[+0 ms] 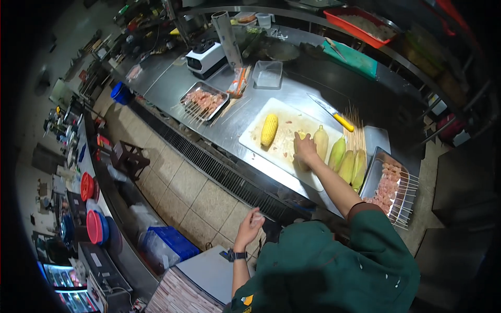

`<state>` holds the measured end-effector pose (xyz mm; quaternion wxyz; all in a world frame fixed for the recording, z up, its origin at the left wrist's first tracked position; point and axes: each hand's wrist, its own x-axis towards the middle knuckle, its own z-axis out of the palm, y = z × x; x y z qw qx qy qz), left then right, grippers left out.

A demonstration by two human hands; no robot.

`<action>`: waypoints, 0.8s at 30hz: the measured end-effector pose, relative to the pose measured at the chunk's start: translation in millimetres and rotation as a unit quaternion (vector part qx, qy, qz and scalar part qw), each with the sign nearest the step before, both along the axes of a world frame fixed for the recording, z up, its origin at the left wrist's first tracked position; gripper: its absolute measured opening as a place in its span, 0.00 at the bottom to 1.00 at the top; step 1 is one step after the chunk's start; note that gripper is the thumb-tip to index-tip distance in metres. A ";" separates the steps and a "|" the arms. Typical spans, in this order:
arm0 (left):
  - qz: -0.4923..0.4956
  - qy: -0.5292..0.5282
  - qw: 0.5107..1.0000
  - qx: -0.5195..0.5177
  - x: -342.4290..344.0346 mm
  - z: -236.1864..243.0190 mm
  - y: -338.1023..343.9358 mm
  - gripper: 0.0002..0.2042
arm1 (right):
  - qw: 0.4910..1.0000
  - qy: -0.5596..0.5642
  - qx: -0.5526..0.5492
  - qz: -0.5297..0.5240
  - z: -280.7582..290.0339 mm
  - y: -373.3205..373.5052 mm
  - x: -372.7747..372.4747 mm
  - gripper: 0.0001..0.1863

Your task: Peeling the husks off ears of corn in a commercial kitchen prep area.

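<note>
On the white cutting board [249, 130] a husked yellow ear of corn [269, 130] lies at the left. My right hand [305, 148] is closed over another ear of corn [301, 135], mostly covered by the fingers. Just right of it is a pale ear in its husk [321, 141], and several greener husked-in ears lie further right, the nearest being a green ear [337, 153]. Away from the counter, above the floor, my left hand [250, 228] hangs loosely curled with fingers apart; I see nothing clearly held in it.
A knife with a yellow handle [342, 121] lies behind the board beside bamboo skewers [355, 128]. Metal trays of skewered meat stand left [203, 101] and right [385, 185]. Further back are a clear plastic container [267, 75], a white appliance [206, 59] and a green cutting board [360, 62].
</note>
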<state>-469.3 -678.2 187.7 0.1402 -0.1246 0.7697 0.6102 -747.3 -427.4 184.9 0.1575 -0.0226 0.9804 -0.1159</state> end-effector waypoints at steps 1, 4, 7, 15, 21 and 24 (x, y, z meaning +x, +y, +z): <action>-0.042 0.055 0.997 -0.032 -20.0 3.8 -7.4 0.26 | 1.000 0.004 0.002 -0.010 5.3 0.9 1.6 0.52; -0.074 0.133 0.983 -0.102 -83.0 8.9 -17.4 0.28 | 0.996 0.009 -0.069 -0.063 15.4 6.1 14.9 0.51; -0.124 0.159 0.969 -0.144 -117.8 43.8 2.0 0.29 | 0.969 0.067 -0.224 -0.084 19.1 17.7 32.3 0.48; -0.102 0.174 0.977 0.066 -84.4 59.8 101.3 0.17 | 0.711 0.031 -0.614 -0.341 33.2 14.9 137.7 0.37; -0.017 0.165 0.981 0.099 -50.2 78.8 134.4 0.13 | 0.557 -0.059 -0.701 -0.442 25.7 32.5 179.4 0.34; 0.044 0.144 0.988 0.041 -38.2 74.6 139.8 0.08 | 0.575 0.014 -0.700 -0.422 11.1 30.7 182.6 0.33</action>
